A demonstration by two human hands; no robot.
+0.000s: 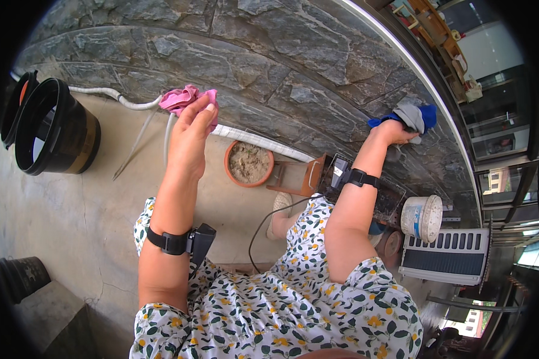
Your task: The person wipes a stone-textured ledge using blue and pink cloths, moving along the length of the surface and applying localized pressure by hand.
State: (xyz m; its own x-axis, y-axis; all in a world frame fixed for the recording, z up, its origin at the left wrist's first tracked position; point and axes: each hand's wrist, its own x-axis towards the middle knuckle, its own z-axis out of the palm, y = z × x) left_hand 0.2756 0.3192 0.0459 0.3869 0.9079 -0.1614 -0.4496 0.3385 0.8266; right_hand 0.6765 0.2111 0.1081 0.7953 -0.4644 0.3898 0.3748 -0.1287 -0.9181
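Observation:
My left hand (192, 123) is raised at the left centre, its fingers and thumb closed on a crumpled pink cloth (179, 99). Behind that cloth runs a wall of rough grey stone (269, 58); whether the cloth touches it I cannot tell. On the right, my right hand (394, 133) grips a bunched grey and blue cloth (411, 117) close against the stone, below the white ledge edge. The fingertips of this hand are partly hidden by the cloth. Black straps with small devices are on both forearms.
Black buckets (54, 130) stand at left. Near the wall's foot are a terracotta pot of soil (249, 164), a small wooden stool (312, 175), a wire rack (388, 202) and a white pipe (260, 141). A white tub (421, 218) and an outdoor air-conditioner unit (444, 256) stand at right.

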